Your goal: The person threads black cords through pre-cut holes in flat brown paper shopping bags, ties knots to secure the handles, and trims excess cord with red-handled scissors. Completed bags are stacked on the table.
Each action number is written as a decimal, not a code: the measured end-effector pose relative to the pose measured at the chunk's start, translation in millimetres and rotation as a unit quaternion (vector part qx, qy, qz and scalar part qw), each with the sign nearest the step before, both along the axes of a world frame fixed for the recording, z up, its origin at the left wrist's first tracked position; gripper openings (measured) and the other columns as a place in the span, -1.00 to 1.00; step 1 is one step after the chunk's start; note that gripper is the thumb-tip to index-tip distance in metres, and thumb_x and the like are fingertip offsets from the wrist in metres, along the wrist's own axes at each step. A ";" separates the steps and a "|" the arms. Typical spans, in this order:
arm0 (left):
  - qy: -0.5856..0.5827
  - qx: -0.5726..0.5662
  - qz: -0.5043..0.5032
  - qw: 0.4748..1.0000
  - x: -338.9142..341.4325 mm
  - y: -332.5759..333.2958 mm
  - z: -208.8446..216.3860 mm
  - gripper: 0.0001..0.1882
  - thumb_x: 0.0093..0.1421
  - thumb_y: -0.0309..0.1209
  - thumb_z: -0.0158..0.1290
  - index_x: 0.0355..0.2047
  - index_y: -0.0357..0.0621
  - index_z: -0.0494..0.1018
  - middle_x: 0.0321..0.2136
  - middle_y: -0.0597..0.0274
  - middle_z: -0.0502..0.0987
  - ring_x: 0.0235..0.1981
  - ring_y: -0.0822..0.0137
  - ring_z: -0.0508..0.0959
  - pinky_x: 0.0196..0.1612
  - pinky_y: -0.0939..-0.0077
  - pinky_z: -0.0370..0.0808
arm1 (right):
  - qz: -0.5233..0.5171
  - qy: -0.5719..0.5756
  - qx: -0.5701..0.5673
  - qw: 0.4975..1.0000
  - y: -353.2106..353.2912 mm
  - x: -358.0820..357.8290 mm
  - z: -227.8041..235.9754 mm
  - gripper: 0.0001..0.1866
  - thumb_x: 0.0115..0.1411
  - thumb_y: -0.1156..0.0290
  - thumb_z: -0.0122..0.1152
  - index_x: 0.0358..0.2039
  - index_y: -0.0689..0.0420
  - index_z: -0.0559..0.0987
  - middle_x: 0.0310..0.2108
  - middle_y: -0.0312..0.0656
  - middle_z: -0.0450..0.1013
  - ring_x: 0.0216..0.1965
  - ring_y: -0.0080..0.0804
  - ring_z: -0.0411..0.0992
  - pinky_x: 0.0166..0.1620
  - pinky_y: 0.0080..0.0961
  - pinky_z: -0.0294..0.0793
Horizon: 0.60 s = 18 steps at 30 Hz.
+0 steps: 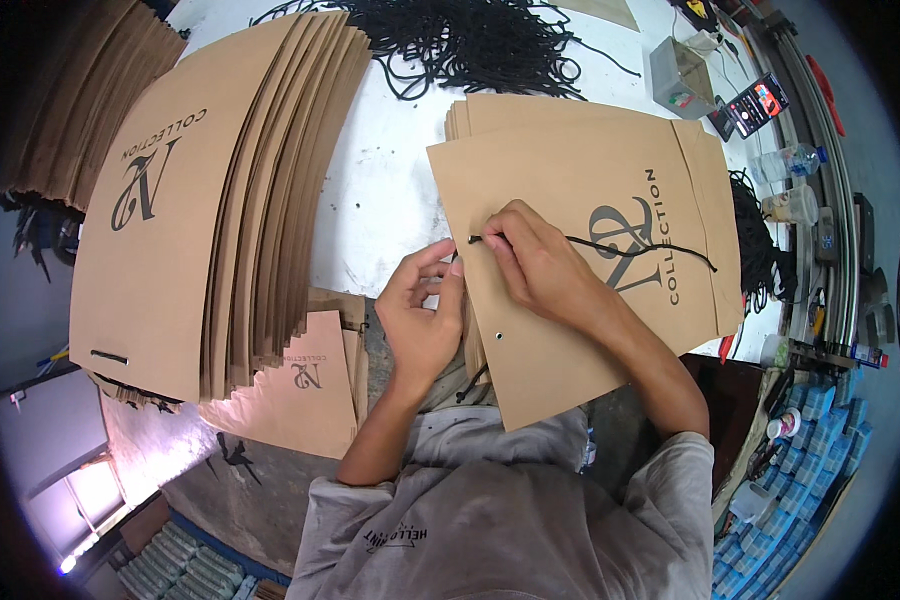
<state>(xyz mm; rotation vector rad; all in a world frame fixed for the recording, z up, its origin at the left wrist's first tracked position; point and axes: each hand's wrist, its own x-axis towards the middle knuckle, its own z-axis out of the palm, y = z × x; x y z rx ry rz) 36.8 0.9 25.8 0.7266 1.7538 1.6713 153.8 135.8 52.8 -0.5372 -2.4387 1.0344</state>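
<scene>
On a cluttered white table (390, 190), a flat brown paper bag (590, 280) lies printed-side up, the right hand (540, 265) pinching its black cord (630, 246), the left hand (425, 310) gripping the bag's edge

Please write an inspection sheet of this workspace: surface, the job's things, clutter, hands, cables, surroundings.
Surface: white table, scuffed.
Job's things: flat brown paper bag on a small pile; black cord lies across it; an empty eyelet hole near the edge.
Clutter: tall stack of flat bags at left, heap of black cords, phone, plastic bottle.
Hands: left hand at the bag edge; right hand pinches the cord end.
Cables: nothing seen for certain.
Surroundings: blue packs at right.
</scene>
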 end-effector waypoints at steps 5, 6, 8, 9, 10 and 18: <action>-0.025 0.056 0.033 0.998 1.3 4.6 -14.1 -0.74 0.25 -0.66 0.14 -0.04 -0.38 0.52 -0.27 0.12 0.63 -0.33 0.52 0.61 -0.32 0.66 0.55 | -0.009 0.005 0.013 1.000 -0.8 -2.6 -3.0 -0.90 0.37 0.50 0.08 -0.21 0.27 0.44 -0.27 0.07 0.43 -0.24 0.16 0.48 -0.16 -0.08 0.47; -0.026 0.061 0.025 0.998 -0.8 4.8 -15.7 -0.71 0.24 -0.67 0.14 -0.02 -0.38 0.51 -0.26 0.12 0.62 -0.33 0.53 0.60 -0.33 0.67 0.55 | -0.011 0.009 0.014 1.000 -1.3 -2.8 -3.8 -0.90 0.37 0.50 0.08 -0.21 0.28 0.44 -0.27 0.07 0.43 -0.25 0.16 0.48 -0.16 -0.08 0.47; -0.103 0.084 0.008 0.991 -8.0 9.3 -13.7 -0.63 0.22 -0.69 0.15 0.05 -0.38 0.45 -0.23 0.10 0.60 -0.34 0.54 0.60 -0.36 0.69 0.53 | -0.011 0.013 -0.004 1.000 -0.2 -3.5 -5.7 -0.91 0.37 0.50 0.08 -0.23 0.27 0.45 -0.29 0.06 0.44 -0.25 0.14 0.48 -0.17 -0.09 0.47; -0.142 0.096 -0.001 0.985 -12.6 11.9 -13.0 -0.59 0.21 -0.71 0.16 0.08 -0.37 0.43 -0.21 0.09 0.60 -0.34 0.55 0.60 -0.37 0.71 0.52 | -0.012 0.015 -0.012 1.000 0.5 -3.9 -6.0 -0.91 0.37 0.50 0.08 -0.24 0.27 0.45 -0.29 0.06 0.44 -0.25 0.14 0.49 -0.17 -0.09 0.47; -0.143 0.075 -0.020 0.987 -17.9 12.9 -14.8 -0.46 0.17 -0.73 0.17 0.18 -0.38 0.34 -0.12 0.03 0.58 -0.39 0.55 0.61 -0.41 0.73 0.50 | -0.011 0.020 -0.034 0.999 0.6 -4.3 -5.9 -0.91 0.37 0.51 0.08 -0.24 0.27 0.46 -0.30 0.06 0.45 -0.25 0.13 0.49 -0.17 -0.09 0.47; -0.156 0.043 -0.093 0.982 -23.5 30.9 -6.8 -0.36 0.15 -0.73 0.15 0.26 -0.39 0.27 -0.11 0.03 0.62 -0.51 0.57 0.57 -0.48 0.68 0.49 | -0.082 0.053 -0.017 0.995 7.5 -0.9 -23.0 -0.93 0.30 0.52 0.13 -0.27 0.26 0.49 -0.33 0.07 0.45 -0.27 0.14 0.48 -0.15 -0.09 0.47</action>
